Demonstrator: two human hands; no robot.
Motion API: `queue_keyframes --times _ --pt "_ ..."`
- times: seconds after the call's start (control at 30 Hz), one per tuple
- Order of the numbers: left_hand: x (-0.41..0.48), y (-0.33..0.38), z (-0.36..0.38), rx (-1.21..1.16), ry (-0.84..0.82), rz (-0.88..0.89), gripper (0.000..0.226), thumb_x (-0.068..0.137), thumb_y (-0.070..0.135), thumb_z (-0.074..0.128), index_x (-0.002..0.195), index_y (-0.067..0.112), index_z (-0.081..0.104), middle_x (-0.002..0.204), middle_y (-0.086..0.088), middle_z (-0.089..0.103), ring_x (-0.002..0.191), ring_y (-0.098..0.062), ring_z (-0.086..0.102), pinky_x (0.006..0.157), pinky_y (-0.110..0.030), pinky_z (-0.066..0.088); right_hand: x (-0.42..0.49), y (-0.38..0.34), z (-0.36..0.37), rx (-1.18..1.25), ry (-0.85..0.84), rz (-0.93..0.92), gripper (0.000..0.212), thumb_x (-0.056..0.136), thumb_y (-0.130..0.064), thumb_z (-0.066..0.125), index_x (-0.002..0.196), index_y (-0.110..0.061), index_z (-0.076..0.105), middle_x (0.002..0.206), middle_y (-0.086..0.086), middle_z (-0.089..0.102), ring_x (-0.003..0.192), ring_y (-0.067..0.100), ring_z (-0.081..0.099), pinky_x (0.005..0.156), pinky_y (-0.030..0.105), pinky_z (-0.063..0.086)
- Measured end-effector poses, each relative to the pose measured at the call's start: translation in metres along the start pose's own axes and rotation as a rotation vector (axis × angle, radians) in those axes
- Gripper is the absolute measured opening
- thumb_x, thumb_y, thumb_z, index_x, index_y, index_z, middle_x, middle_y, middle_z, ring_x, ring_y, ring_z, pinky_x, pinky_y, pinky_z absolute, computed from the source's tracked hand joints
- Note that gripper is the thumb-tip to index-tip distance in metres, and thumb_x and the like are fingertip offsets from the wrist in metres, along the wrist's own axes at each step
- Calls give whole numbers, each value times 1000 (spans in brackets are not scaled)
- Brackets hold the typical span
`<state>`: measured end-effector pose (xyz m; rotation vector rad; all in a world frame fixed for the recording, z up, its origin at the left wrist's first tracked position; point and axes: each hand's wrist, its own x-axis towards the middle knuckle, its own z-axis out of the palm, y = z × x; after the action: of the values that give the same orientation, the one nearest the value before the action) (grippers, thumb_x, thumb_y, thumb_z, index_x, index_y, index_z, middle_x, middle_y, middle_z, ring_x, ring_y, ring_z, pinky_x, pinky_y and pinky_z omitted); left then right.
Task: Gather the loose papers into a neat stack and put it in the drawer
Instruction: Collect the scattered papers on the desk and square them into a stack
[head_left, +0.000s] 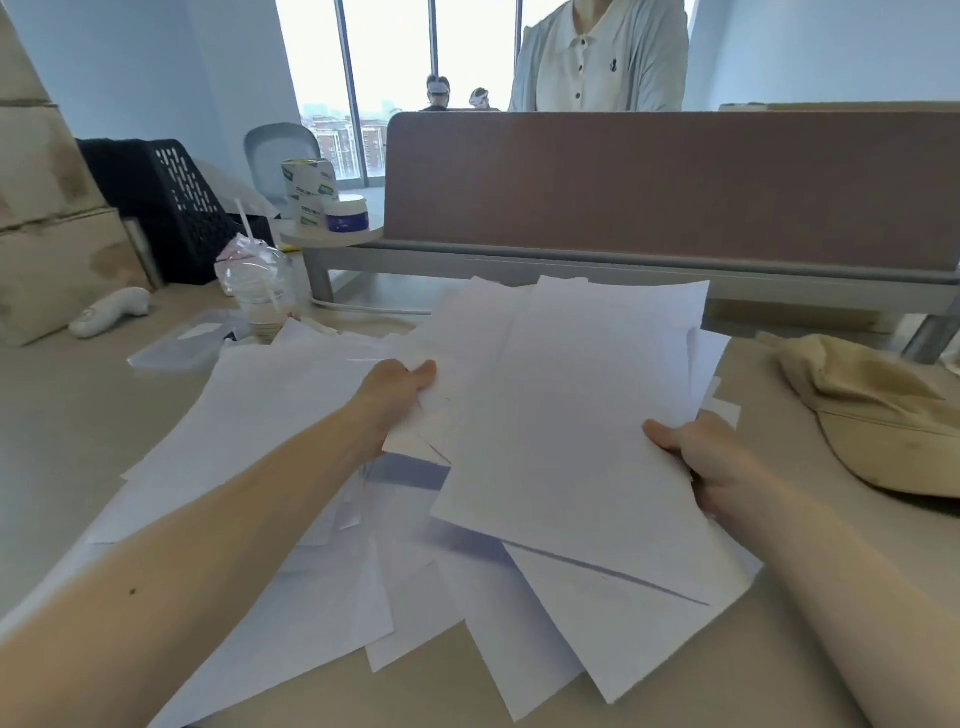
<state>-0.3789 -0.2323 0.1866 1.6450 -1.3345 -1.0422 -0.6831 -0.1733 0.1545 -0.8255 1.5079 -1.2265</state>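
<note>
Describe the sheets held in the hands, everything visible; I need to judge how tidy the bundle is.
The held sheets are plain white paper, apparently blank, several fanned unevenly with edges and corners misaligned. They are lifted and tilted above the loose papers on the desk. The left hand pinches the left edge, thumb on top; the right hand grips the lower right edge. Not yet a neat stack.
</note>
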Motion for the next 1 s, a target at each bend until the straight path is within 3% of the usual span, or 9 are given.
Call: queue_keyframes --times 0.17,0.3,0.4,0.47,0.57,0.7,0.8,0.9,1.0 --pt "4 -12 -47 12 147 -41 32 102 31 47 117 4 56 107 -14 57 82 -26 55 76 -32 41 7 -12 32 -124 -119 -37 11 93 -2 62 103 -2 65 94 16 72 79 31 70 64 34 54" --pt "4 -24 -105 29 219 -82 29 100 30 54 107 2 55 113 -16 62 93 -33 61 84 -40 52 21 -24 46 -219 -170 -72 13 92 -6 64 104 -2 66 87 14 76 73 29 73 59 31 56" --pt "-2 -34 -148 113 182 -173 42 97 37 57 118 0 57 111 -14 64 81 -25 63 66 -30 51 29 -31 61 -288 -235 -90 11 91 -8 65 100 -3 67 75 10 77 63 25 73 54 29 57" --pt "-7 -39 -173 133 158 -224 40 99 35 55 120 2 55 101 -10 64 77 -21 62 61 -26 49 34 -35 73 -348 -264 -99 17 90 -9 67 104 -1 68 86 16 76 75 32 72 68 37 59" --pt "-14 -50 -205 146 153 -265 47 97 37 58 127 0 55 115 -13 66 91 -28 65 84 -37 52 40 -38 86 -405 -334 -88 21 88 -10 69 107 0 68 91 19 76 80 36 72 79 43 58" --pt "-24 -70 -210 48 14 -335 28 100 31 54 110 6 64 84 -7 78 72 -21 74 64 -33 58 37 -31 103 -372 -474 16 14 91 -5 63 104 0 67 83 14 77 66 26 73 62 31 59" --pt "-23 -85 -200 48 -41 -344 46 94 38 61 119 -1 62 105 -17 75 95 -32 73 86 -46 58 33 -25 116 -398 -562 63 20 89 -1 64 109 1 67 100 18 76 82 30 75 74 35 57" --pt "-15 -88 -198 61 78 -288 46 90 42 66 95 -4 65 86 -16 74 72 -29 72 68 -39 61 35 -25 115 -467 -491 44 18 88 5 63 106 4 66 92 21 75 71 31 73 66 34 57" --pt "-12 -89 -197 -13 91 -268 24 93 21 66 79 3 61 60 -4 72 49 -17 69 45 -28 56 38 -29 103 -495 -380 2 11 89 5 62 100 5 64 74 18 73 56 27 70 52 29 56"
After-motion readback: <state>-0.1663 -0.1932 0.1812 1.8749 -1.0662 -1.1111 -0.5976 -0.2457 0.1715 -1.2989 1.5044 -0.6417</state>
